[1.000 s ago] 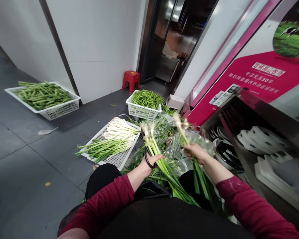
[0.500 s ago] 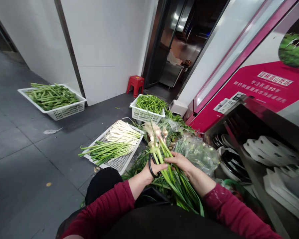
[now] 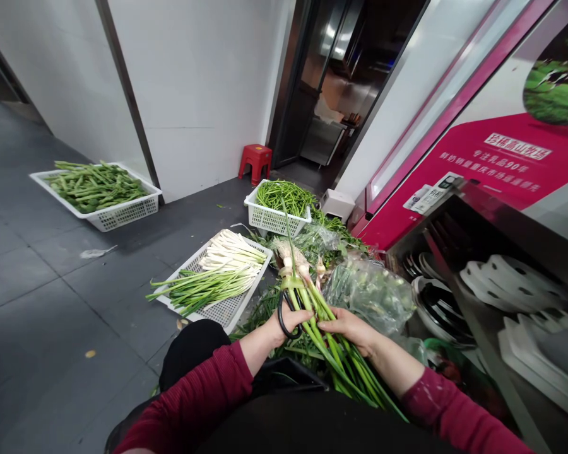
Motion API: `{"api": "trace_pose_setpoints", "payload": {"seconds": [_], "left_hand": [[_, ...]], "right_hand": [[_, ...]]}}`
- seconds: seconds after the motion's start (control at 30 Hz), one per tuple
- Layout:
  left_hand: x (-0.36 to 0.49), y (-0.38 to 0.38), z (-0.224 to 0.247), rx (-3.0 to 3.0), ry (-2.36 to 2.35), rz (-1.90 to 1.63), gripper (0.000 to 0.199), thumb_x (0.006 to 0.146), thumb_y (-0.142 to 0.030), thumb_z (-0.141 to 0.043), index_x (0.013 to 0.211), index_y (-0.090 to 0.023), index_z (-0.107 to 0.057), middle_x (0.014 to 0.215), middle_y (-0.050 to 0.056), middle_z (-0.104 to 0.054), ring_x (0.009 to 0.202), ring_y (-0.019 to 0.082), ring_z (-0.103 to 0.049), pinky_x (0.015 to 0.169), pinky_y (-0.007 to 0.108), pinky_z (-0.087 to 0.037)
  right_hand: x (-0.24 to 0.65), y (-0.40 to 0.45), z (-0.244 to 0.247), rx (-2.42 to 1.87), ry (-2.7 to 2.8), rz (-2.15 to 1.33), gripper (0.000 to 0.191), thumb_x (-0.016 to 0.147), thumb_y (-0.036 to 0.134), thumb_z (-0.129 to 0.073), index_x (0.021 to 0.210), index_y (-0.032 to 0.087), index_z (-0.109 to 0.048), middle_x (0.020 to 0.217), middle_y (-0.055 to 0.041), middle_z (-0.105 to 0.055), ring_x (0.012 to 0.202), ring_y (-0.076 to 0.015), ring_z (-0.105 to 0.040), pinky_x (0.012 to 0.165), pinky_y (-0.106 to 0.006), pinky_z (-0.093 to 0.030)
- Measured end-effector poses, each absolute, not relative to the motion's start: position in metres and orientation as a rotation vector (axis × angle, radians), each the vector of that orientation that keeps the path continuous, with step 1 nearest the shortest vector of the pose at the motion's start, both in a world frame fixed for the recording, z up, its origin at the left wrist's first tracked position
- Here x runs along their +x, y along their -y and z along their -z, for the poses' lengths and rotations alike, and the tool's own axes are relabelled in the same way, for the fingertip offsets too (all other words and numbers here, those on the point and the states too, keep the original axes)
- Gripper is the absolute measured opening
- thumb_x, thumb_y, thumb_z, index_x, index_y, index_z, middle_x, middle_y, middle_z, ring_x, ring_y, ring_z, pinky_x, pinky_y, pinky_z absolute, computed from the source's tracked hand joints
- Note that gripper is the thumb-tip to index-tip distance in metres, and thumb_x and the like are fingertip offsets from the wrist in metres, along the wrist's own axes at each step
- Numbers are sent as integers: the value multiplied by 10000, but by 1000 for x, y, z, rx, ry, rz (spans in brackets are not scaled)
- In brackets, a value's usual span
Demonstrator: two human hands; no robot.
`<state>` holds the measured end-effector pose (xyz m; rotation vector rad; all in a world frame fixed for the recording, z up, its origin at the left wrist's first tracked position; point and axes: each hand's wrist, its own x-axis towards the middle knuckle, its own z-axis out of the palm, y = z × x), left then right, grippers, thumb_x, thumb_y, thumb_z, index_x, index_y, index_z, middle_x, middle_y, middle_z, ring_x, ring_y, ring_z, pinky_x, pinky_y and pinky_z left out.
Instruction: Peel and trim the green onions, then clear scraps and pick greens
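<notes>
A tied bunch of green garlic stalks point(image 3: 319, 337) slants across my lap, its roots and bulbs pointing away from me. My left hand point(image 3: 284, 321) is closed round the bunch below its tie, with black-handled scissors point(image 3: 281, 315) hooked on it; the blades are hidden. On the right side of the stalks, my right hand point(image 3: 353, 329) is closed on several of them. Peeled stalks with white ends point(image 3: 231, 252) lie in a flat white basket point(image 3: 236, 312) to the left of my hands.
A white basket of green stalks point(image 3: 120, 217) stands far left. Another basket point(image 3: 277, 221) holds thin green pods, near a red stool point(image 3: 255, 162). Bagged greens point(image 3: 369, 293) lie beyond my right hand. A metal shelf with white dishes point(image 3: 511, 284) is at the right.
My right hand has moved slightly right and down with its stalks, which spread away from the rest. One bulb now stands apart from the bunch. The view has shifted slightly.
</notes>
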<state>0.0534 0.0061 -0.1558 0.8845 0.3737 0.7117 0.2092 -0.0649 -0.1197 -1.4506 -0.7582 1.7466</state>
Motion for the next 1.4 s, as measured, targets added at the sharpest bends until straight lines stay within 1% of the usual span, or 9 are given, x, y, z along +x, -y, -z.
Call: {"api": "trace_pose_setpoints", "payload": {"seconds": [0.1, 0.2, 0.3, 0.43, 0.63, 0.83, 1.0, 1.2, 1.4], "left_hand": [[55, -7, 159, 933, -381, -733, 329, 624, -241, -731, 918, -104, -676, 826, 78, -690, 751, 188, -629, 705, 302, -499], [56, -9, 162, 956, -419, -704, 325, 617, -298, -742, 870, -107, -667, 782, 68, -675, 644, 157, -604, 583, 269, -485], [54, -8, 162, 1022, -489, -694, 291, 599, -335, -756, 736, -112, -629, 602, 10, -598, 502, 100, -518, 476, 220, -421], [55, -2, 163, 1126, -539, -699, 319, 540, -331, -792, 586, -120, -557, 513, -31, -508, 473, 66, -463, 454, 188, -376], [60, 3, 174, 851, -643, -534, 358, 562, -379, -752, 665, -163, -486, 446, -35, -523, 369, 130, -518, 337, 225, -393], [63, -1, 179, 822, -783, -502, 300, 582, -276, -739, 636, -145, -475, 519, -3, -581, 316, 93, -482, 263, 185, -336], [63, 0, 184, 765, -768, -497, 382, 558, -358, -770, 659, -147, -468, 514, -22, -564, 316, 74, -471, 273, 175, -351], [68, 7, 181, 906, -615, -456, 432, 503, -392, -804, 689, -133, -513, 505, -16, -557, 380, 120, -536, 339, 232, -448], [62, 16, 176, 993, -413, -428, 387, 491, -323, -813, 718, -103, -591, 564, -3, -574, 448, 113, -549, 439, 254, -489]], "right_hand": [[203, 66, 118, -1474, 770, -1655, 525, 513, 259, -808, 974, 129, -591, 765, -36, -678, 674, -172, -642, 691, -311, -496], [201, 67, 113, -1528, 846, -1557, 500, 537, 261, -784, 980, 133, -591, 796, -35, -683, 719, -174, -639, 741, -312, -484], [202, 66, 108, -1593, 875, -1441, 448, 586, 274, -736, 984, 139, -581, 746, -16, -673, 648, -143, -618, 668, -274, -484], [206, 64, 105, -1638, 777, -1457, 427, 575, 289, -711, 947, 145, -557, 601, 9, -628, 473, -115, -552, 504, -246, -459], [234, 57, 96, -1722, 663, -1262, 246, 600, 225, -654, 799, 172, -520, 525, 22, -568, 441, -123, -547, 434, -230, -453], [247, 59, 96, -1664, 587, -1205, 195, 637, 157, -603, 791, 195, -490, 727, -9, -629, 544, -127, -592, 519, -278, -526], [254, 66, 97, -1786, 656, -1037, 224, 639, 202, -620, 819, 191, -488, 526, 19, -572, 447, -130, -546, 426, -235, -441], [227, 72, 107, -1695, 771, -1376, 343, 560, 257, -741, 822, 170, -538, 535, 24, -574, 457, -117, -527, 443, -232, -412], [192, 66, 121, -1500, 787, -1717, 462, 550, 270, -757, 940, 166, -532, 677, -4, -641, 519, -188, -610, 543, -342, -496]]}}
